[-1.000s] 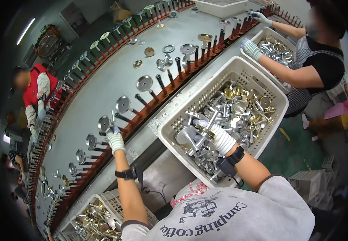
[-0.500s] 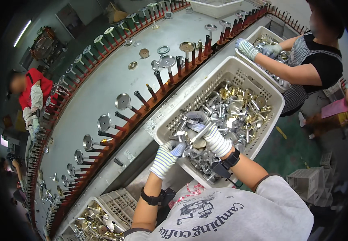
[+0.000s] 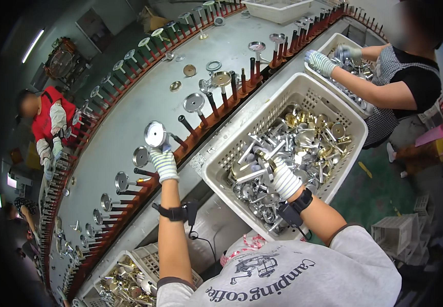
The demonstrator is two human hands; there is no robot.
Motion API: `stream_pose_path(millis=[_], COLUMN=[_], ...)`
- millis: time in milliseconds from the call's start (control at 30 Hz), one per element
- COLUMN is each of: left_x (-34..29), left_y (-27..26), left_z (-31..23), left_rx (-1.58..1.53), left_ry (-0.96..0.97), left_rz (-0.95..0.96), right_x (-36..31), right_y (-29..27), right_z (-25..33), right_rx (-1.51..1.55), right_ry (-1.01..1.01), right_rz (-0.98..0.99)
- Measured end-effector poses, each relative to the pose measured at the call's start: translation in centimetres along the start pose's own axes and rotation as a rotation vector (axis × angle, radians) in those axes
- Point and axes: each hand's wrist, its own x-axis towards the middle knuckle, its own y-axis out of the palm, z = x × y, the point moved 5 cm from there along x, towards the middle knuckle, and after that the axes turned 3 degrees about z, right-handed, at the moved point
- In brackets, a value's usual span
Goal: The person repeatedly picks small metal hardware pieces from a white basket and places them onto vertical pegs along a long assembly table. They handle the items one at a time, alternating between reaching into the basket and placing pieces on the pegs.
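At the row of upright pegs, my left hand [image 3: 164, 162] has its fingers closed round a shiny silver disc with a stem [image 3: 155, 134], just behind and below its face. My right hand [image 3: 285, 180] is over the big crate, closed on a cluster of metal discs with stems [image 3: 249, 171]; its fingertips are partly hidden among them. Both hands wear striped knitted gloves. Loose silver and brass-coloured disc parts [image 3: 308, 140] fill the crate [image 3: 210, 171] beneath my right hand.
A curved row of red and black pegs [image 3: 188, 125] carries more discs along the grey table [image 3: 129, 107]. Another crate [image 3: 150, 253] of parts stands at the lower left. On the right a co-worker [image 3: 410, 87] reaches into a crate; another person in red [image 3: 52, 112] works across the table.
My left hand has moved from the crate up and left to the pegs. My right hand stays over the crate, still with metal parts in it.
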Motion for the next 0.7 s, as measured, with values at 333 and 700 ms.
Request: stream_pose_path(millis=[333,700], left_x=[2.0,-15.3], left_y=[-2.1,6.6], left_z=[6.4,-14.6], left_rx=[0.175,-0.032], left_ry=[-0.062,0.207], left_rz=[0.055,0.749], right_x=[0.3,1.1], right_y=[1.0,1.6], right_z=[0.7,2.2], right_rx=[-0.141,-0.230], right_ry=[0.032,-0.193], right_rz=[-0.108,-0.110])
